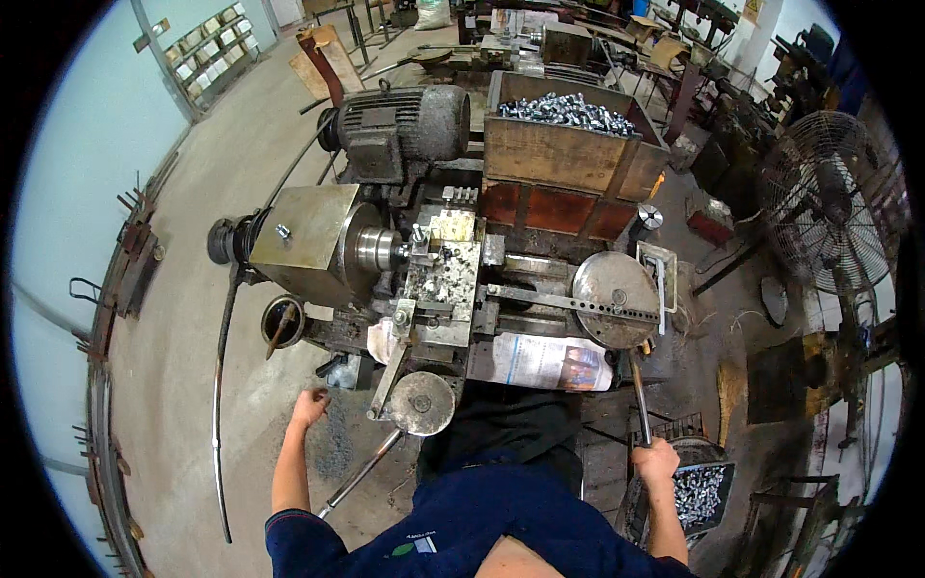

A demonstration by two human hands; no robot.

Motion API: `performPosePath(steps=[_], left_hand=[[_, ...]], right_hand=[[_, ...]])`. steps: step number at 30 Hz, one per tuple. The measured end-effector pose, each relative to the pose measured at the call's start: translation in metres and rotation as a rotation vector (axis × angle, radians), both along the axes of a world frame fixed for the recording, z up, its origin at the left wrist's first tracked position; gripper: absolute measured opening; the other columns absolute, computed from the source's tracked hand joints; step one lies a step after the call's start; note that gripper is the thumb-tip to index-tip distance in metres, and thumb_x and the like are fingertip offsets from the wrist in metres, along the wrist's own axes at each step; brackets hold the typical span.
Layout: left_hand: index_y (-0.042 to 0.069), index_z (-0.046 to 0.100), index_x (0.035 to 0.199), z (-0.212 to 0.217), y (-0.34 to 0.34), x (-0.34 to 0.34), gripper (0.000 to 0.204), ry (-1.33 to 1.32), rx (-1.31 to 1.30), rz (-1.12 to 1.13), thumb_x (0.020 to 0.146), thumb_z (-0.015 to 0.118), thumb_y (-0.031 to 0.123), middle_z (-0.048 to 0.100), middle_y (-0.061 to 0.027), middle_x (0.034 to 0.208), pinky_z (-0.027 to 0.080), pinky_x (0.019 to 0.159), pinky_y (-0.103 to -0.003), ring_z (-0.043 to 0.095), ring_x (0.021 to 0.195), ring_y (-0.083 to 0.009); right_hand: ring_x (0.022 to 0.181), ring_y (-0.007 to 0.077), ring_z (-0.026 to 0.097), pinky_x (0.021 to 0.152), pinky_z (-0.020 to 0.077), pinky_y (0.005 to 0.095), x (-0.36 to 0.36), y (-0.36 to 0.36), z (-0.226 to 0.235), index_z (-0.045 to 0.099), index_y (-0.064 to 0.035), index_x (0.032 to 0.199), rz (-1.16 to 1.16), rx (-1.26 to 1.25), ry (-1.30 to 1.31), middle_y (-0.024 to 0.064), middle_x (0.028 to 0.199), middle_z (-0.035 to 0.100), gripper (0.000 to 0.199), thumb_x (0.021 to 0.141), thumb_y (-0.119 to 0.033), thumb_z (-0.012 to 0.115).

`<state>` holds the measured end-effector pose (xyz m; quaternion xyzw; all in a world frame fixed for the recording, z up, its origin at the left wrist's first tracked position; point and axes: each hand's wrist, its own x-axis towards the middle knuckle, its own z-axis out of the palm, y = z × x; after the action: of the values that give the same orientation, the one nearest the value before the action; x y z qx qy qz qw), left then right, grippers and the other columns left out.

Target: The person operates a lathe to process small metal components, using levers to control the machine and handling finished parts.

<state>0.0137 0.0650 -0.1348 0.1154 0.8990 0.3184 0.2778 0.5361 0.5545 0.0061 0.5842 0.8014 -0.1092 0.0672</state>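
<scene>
Lever (640, 400) on the near right: my right hand (656, 459) grips it tight. Pull slow. My left hand (309, 406) hangs loosely curled, holding nothing.

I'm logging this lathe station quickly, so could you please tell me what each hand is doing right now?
Left hand: loosely curled, holding nothing, low beside the lathe.
Right hand: closed around the long metal lever, above the bin of metal parts.

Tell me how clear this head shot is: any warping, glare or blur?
Head view: heavy fisheye bend with black corners; glare on the round metal plate; the left hand looks slightly soft, the right hand on the lever sharper; lighting is even with soft shadows.
</scene>
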Motion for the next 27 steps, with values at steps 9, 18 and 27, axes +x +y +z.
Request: performPosePath(steps=[9, 18, 27], left_hand=[[0.003, 0.056, 0.113, 0.037, 0.041, -0.024, 0.045, 0.361, -0.308, -0.044, 0.073, 0.061, 0.024, 0.062, -0.0193, 0.100, 0.048, 0.079, -0.042, 0.060, 0.093, -0.0350], [0.004, 0.058, 0.091, 0.009, 0.075, -0.022, 0.045, 0.555, -0.602, -0.140, 0.082, 0.053, 0.048, 0.064, -0.0185, 0.083, 0.050, 0.070, -0.044, 0.062, 0.080, -0.0350], [0.002, 0.056, 0.087, -0.049, 0.075, -0.009, 0.043, 0.521, -0.487, -0.041, 0.081, 0.054, 0.044, 0.063, -0.0201, 0.082, 0.048, 0.065, -0.049, 0.061, 0.072, -0.0377]], right_hand=[[0.084, 0.0329, 0.064, 0.074, 0.0512, 0.0410, 0.029, 0.138, 0.005, 0.064, -0.0021, 0.082, -0.060, 0.202, -0.313, 0.0192, 0.088, 0.065, 0.035, 0.064, -0.032, 0.060], [0.100, 0.0273, 0.054, 0.095, 0.0329, 0.0458, -0.049, 0.190, 0.006, 0.061, -0.0087, 0.102, 0.020, 0.382, -0.212, 0.0102, 0.104, 0.059, 0.043, 0.061, -0.022, 0.059], [0.101, 0.0297, 0.051, 0.098, 0.0303, 0.0453, -0.063, 0.149, 0.044, 0.063, -0.0052, 0.098, 0.292, 0.554, 0.130, 0.0103, 0.100, 0.059, 0.045, 0.055, -0.018, 0.058]])
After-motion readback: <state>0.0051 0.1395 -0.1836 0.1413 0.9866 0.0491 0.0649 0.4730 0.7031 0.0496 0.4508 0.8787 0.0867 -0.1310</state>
